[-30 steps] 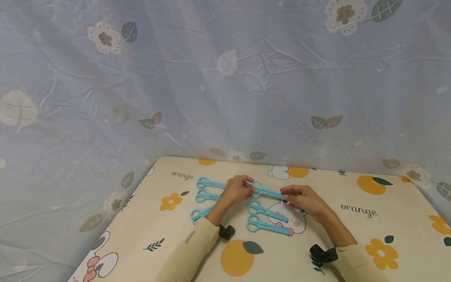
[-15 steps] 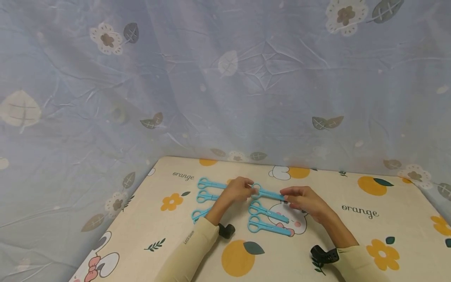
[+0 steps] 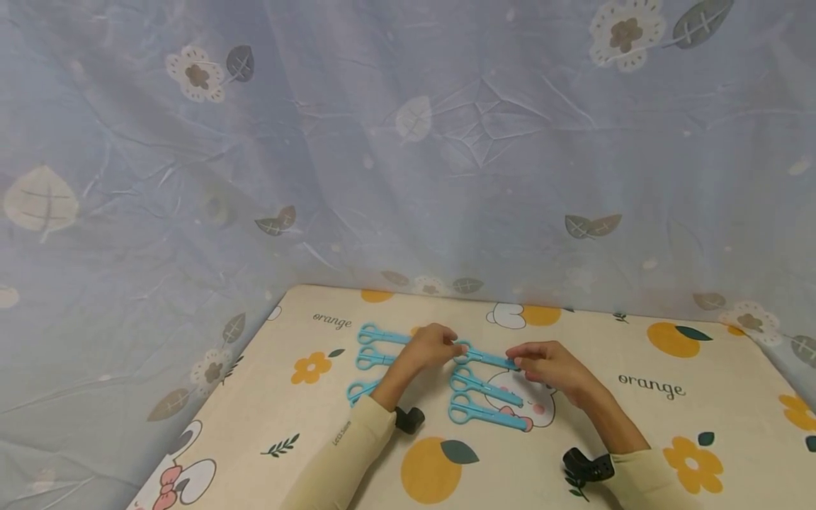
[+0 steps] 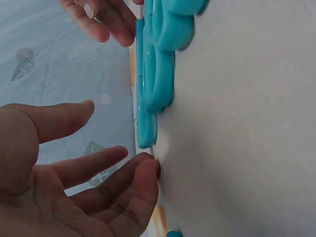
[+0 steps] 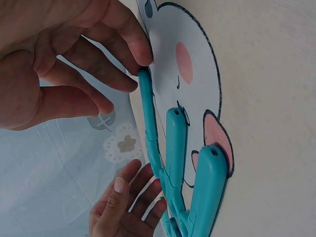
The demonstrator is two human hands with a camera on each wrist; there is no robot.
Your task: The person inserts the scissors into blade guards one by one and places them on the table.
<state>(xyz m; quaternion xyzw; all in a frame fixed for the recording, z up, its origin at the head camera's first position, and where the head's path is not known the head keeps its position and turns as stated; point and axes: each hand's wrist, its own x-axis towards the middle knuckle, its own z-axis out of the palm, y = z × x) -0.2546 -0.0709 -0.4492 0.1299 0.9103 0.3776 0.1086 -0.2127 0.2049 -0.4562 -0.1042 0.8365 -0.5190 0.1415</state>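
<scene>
Three light-blue plastic scissors lie in a right-hand column on the cloth: a far pair (image 3: 489,359), a middle pair (image 3: 491,388) and a near pair (image 3: 492,413). My left hand (image 3: 431,348) is beside the finger loops of the far pair. In the left wrist view, the left thumb and fingers are spread apart just short of the loops, holding nothing. At the far pair's blade end is my right hand (image 3: 552,365). The right wrist view shows its fingertips (image 5: 144,55) right at the tip of those scissors (image 5: 148,106), with the thumb away from them.
A second column of similar blue scissors (image 3: 382,335) lies to the left, partly hidden by the left forearm. Printed cream cloth (image 3: 529,467) covers the table. A blue-grey patterned curtain (image 3: 408,177) stands behind and at the left. Black wrist cameras (image 3: 586,465) sit on both wrists.
The far scissors of the right column have come down onto the cloth, slightly nearer to me. Both hands held them earlier and have now loosened from them.
</scene>
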